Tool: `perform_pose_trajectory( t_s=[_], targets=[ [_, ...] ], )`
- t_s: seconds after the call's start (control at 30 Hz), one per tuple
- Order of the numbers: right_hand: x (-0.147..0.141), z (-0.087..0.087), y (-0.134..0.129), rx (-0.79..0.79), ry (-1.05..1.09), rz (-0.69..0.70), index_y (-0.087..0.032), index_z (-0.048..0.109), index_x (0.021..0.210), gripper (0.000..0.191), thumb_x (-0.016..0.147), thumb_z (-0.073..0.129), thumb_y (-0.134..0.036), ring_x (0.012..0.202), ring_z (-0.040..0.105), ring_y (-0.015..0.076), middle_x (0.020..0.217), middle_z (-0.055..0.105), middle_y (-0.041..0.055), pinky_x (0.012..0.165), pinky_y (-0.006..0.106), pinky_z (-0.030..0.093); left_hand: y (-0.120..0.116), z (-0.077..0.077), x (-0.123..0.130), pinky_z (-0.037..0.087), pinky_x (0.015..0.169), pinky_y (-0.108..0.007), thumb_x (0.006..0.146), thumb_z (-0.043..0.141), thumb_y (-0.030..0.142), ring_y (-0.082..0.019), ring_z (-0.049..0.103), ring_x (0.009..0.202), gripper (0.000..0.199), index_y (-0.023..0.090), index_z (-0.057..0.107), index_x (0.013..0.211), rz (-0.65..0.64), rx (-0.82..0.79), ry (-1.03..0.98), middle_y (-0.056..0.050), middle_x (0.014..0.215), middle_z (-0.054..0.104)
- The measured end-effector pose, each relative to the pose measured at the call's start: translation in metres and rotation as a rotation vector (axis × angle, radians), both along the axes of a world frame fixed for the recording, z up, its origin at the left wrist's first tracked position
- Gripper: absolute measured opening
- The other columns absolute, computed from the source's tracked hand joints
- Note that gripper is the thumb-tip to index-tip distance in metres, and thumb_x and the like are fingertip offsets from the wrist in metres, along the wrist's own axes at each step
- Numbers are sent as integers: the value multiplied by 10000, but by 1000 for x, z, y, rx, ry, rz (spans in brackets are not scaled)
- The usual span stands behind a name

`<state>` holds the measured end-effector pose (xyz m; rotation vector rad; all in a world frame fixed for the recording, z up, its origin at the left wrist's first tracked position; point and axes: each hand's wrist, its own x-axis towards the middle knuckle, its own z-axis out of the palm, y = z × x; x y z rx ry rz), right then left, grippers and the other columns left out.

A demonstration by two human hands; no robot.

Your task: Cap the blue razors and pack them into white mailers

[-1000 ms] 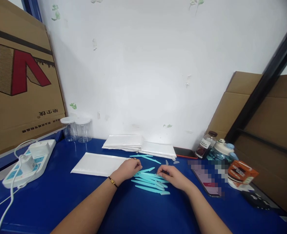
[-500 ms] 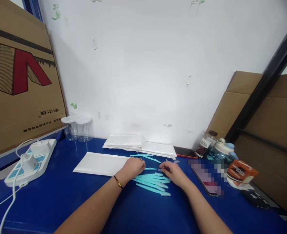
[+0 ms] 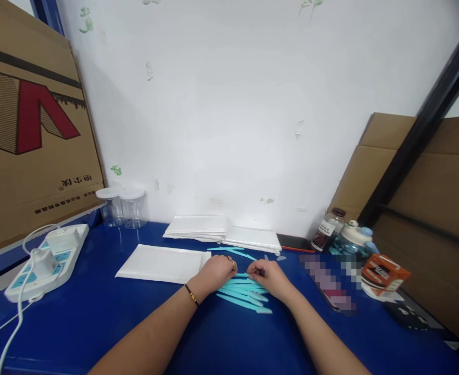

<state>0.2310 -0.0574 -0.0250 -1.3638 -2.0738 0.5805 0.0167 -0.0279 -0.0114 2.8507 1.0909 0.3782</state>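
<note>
My left hand (image 3: 219,271) is closed around the handle of a turquoise eyebrow razor (image 3: 242,274), which points to the right. My right hand (image 3: 269,277) pinches a small clear blade cap at that razor's right end, mostly hidden by the fingertips. Just below both hands lies a loose pile of turquoise eyebrow razors (image 3: 240,299), blade ends to the right. A few more razors (image 3: 229,250) lie behind my hands, near some loose translucent caps (image 3: 281,258). A white padded envelope (image 3: 159,263) lies flat beside my left hand, which covers its right end.
Stacked white envelopes (image 3: 196,227) lie along the wall with a dark phone (image 3: 296,243). On the right stand a bottle (image 3: 327,232), a teal jug (image 3: 352,242), and an orange box (image 3: 383,273). Clear jars (image 3: 133,211) and a power strip (image 3: 73,245) are on the left.
My hands have come closer together. My right hand has moved left to the razor's end, and my left hand has shifted slightly right with the razor.
</note>
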Motion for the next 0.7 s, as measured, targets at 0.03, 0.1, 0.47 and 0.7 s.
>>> perform_pose_trajectory(
  t_s=[0.03, 0.1, 0.47, 0.7],
  targets=[
    [2, 0, 0, -7, 2, 4, -203, 682, 804, 121, 723, 595, -184, 604, 548, 130, 679, 643, -9, 560, 217, 398, 0, 0, 0, 397, 690, -251, 866, 477, 268, -165, 589, 762, 182, 202, 636, 807, -5, -12, -10, -19, 806, 650],
    [12, 1, 2, 21, -4, -38, -203, 684, 841, 140, 742, 587, -223, 631, 567, 145, 724, 660, 5, 586, 234, 421, 1, -1, -1, 401, 725, -257, 866, 480, 276, -165, 585, 799, 178, 216, 641, 824, -1, -32, -33, -9, 835, 654],
    [45, -12, 24, 154, -290, -188, -195, 687, 999, 385, 787, 395, -63, 1006, 559, 214, 1049, 657, 84, 875, 312, 421, 20, -13, 6, 290, 951, -399, 907, 403, 270, -218, 403, 1199, 285, 256, 503, 1173, 2, 156, -30, -38, 1274, 526],
    [52, -8, 23, 3, -173, -270, -179, 678, 786, 144, 706, 565, -143, 710, 600, 169, 780, 665, 50, 659, 248, 441, 36, 0, 28, 328, 871, -369, 823, 546, 235, -221, 519, 1003, 129, 216, 613, 932, 41, 98, 17, -49, 946, 647]
  ],
)
